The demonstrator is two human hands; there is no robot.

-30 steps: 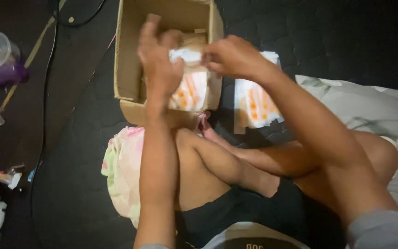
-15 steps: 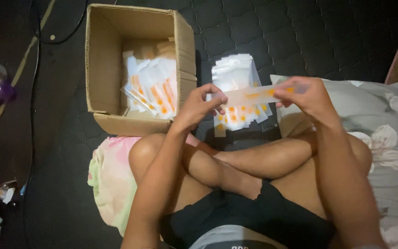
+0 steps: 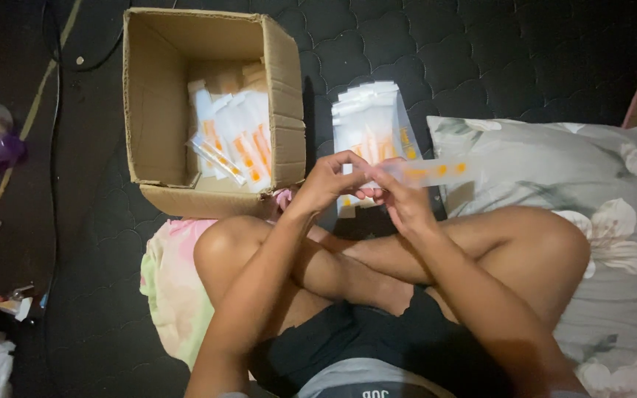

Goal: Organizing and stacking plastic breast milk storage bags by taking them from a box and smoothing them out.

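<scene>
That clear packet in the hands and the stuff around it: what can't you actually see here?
Head view only:
- Packet: motion-blurred, contents unreadable.
- Left hand and right hand overlap, hiding the packet's near end.
- Cardboard box: near wall hides its lower contents.
- Stack of packets: lower part behind the hands.

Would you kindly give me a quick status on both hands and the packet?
Left hand and right hand both pinch one clear packet above crossed legs. Nothing blocking; open cardboard box sits alongside.
</scene>
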